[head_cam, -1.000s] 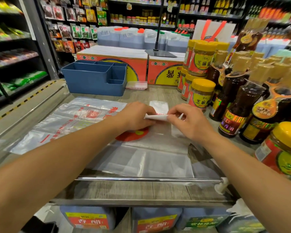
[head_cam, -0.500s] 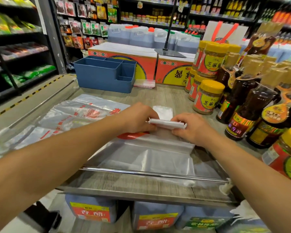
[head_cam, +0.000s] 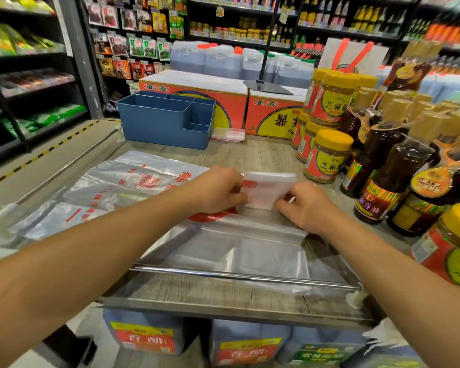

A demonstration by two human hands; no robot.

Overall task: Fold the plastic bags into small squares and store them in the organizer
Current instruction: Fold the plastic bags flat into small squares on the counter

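Both hands are pinching a small white folded plastic bag (head_cam: pixel 267 189) on the wooden counter: left hand (head_cam: pixel 221 189) gripping its left edge, right hand (head_cam: pixel 300 205) apparently its right corner. The blue compartmented plastic organizer (head_cam: pixel 168 120) is sitting ahead-left, nearer the left hand.

folded bag (head_cam: pixel 266 191) between both hands

One head-worn camera looks forward and down, close over the counter's near edge (head_cam: pixel 223 296), toward store shelves (head_cam: pixel 250 35).
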